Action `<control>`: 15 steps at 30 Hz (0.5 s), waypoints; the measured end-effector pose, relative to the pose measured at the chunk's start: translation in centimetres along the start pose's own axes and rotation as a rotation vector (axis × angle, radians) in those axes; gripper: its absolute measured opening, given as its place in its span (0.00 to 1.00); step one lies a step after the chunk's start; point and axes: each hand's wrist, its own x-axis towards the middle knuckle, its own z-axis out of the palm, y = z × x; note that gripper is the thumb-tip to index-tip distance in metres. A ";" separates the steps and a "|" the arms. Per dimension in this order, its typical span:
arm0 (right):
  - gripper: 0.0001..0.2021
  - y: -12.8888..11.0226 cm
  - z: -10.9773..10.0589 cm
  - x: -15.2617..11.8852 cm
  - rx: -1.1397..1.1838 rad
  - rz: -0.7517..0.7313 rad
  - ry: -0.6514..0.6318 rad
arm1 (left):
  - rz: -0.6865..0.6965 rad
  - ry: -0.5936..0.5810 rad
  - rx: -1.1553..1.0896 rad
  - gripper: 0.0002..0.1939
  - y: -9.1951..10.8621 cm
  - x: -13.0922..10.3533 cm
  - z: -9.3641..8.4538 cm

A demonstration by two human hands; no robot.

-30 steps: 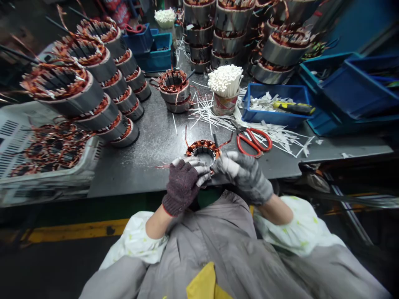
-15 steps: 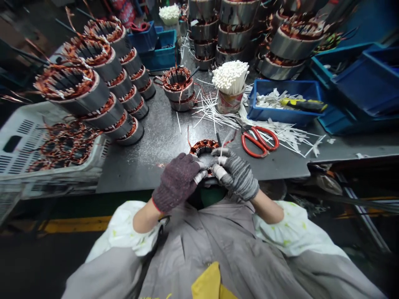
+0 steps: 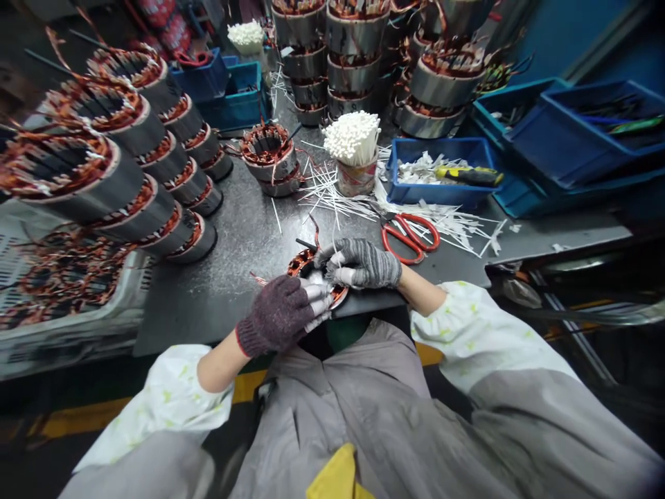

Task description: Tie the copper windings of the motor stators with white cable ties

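Note:
A copper-wound ring (image 3: 300, 263) lies at the near edge of the metal table, partly covered by both hands. My left hand (image 3: 280, 312), in a dark purple knitted glove with pale fingertips, is closed on the ring's near left side. On its right side my right hand (image 3: 361, 263), in a grey striped glove, has its fingers pinched together over the rim, around a thin white strand (image 3: 337, 255). A red wire and a black sleeve stick up from the ring's far side. Red-handled scissors (image 3: 410, 237) lie to the right.
Stacked stators (image 3: 125, 184) and a white crate (image 3: 125, 294) stand left. One short stack (image 3: 270, 163), a cup of white sticks (image 3: 358, 173) and a blue tray (image 3: 441, 197) stand beyond the ring. Loose white sticks (image 3: 332, 194) lie about; blue bins (image 3: 587, 159) are at right.
The view has shifted right. The ring has turned, its wire and black sleeve now leaning differently. My right hand lies flatter across the ring, and my left hand remains at its near left side.

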 end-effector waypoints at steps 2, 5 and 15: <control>0.09 -0.2 -0.2 -0.4 -0.032 0.020 0.028 | -0.115 0.027 0.070 0.13 0.3 -0.2 -0.1; 0.12 -0.3 -1.7 -0.9 -0.104 0.093 0.169 | -0.263 0.084 0.095 0.09 0.6 -0.2 0.1; 0.07 1.9 -10.4 7.2 -0.519 0.429 1.052 | -0.459 0.285 0.078 0.09 4.0 -0.1 3.1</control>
